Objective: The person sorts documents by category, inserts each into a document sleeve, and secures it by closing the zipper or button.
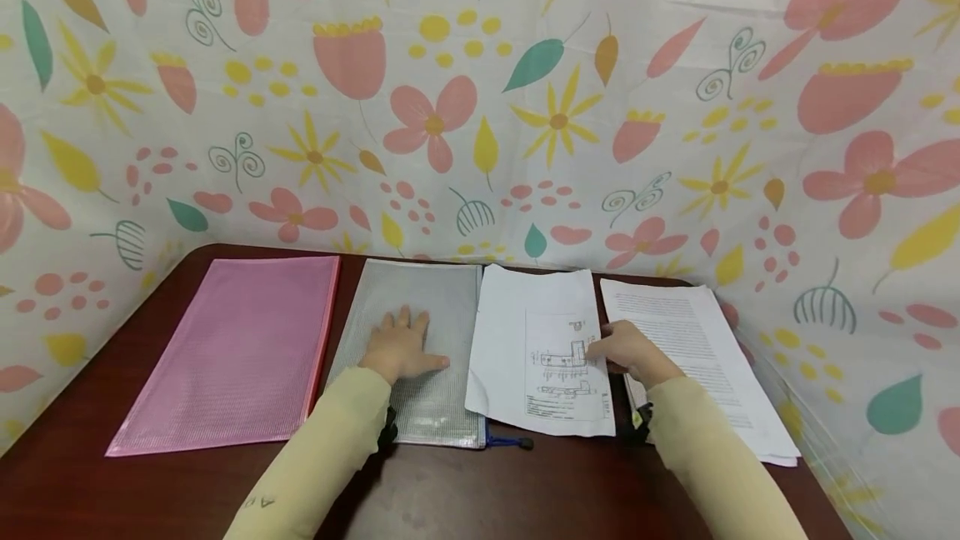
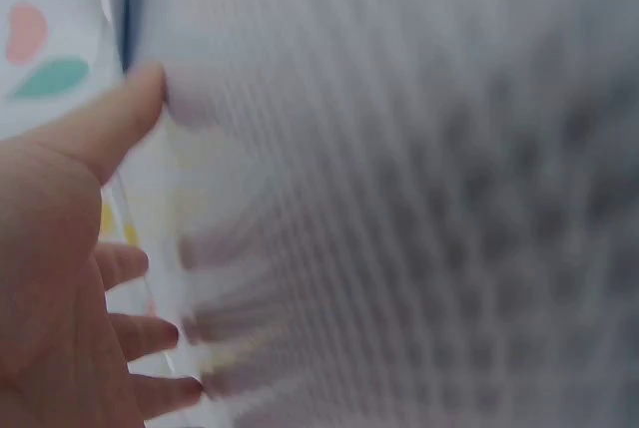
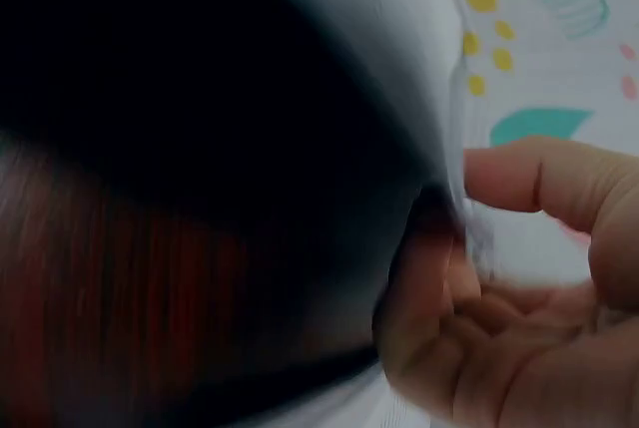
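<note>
My left hand (image 1: 401,348) lies with fingers spread over a grey mesh zipper pouch (image 1: 438,407). In the left wrist view its straight fingertips meet the gridded face of the pouch. A white paper sheet (image 1: 502,298) with a printed technical drawing lies just right of the pouch, its lower left corner curling up. At the sheet's right edge, my right hand (image 1: 633,350) pinches the paper between thumb and fingers. The right wrist view shows the thumb (image 3: 519,177) on one face and curled fingers behind, with dark shade under the lifted paper.
A pink mesh zipper pouch (image 1: 232,348) lies at the left of the dark red-brown table (image 1: 450,498). On the right is a stack of text-printed papers (image 1: 697,357), partly behind my right hand. A blue zipper pull (image 1: 510,442) sticks out below the grey pouch. Flower-patterned cloth (image 1: 480,107) hangs behind.
</note>
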The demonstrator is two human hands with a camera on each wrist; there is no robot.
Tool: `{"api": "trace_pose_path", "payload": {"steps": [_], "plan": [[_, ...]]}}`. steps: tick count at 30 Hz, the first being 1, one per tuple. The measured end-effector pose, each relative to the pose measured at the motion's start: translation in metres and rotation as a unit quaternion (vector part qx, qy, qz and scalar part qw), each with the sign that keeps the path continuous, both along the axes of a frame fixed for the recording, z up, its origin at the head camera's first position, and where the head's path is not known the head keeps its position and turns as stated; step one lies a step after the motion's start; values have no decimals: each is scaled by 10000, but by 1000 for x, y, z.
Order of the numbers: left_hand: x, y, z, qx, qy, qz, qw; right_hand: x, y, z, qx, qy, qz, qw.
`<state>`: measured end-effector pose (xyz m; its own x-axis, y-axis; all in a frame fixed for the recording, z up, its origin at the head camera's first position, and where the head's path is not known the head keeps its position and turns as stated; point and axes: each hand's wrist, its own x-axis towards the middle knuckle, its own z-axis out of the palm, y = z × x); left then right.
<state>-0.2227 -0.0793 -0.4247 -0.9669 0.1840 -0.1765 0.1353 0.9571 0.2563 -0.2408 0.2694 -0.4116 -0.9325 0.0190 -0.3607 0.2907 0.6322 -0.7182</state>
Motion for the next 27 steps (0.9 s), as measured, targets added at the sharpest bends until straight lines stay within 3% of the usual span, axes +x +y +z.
{"api": "trace_pose_path", "payload": {"steps": [2, 5, 8, 14, 20, 27], "plan": [[3, 7, -1, 33, 127, -86, 9999, 6, 4, 2, -536, -178, 50, 9984], [6, 20, -2, 117, 329, -247, 9991, 14, 9, 3, -904, -175, 87, 9957], [7, 35, -2, 264, 423, -263, 9984, 20, 14, 6, -766, 111, 97, 9970], [12, 63, -2, 508, 495, 179, 9973, 27, 29, 9, -114, 964, -328, 9947], [18, 76, 1, 494, 315, 461, 9972, 33, 43, 8, -196, 1162, -789, 9899], [16, 70, 4, 875, 176, 468, 9949, 37, 49, 11, -391, 1139, -843, 9891]]}}
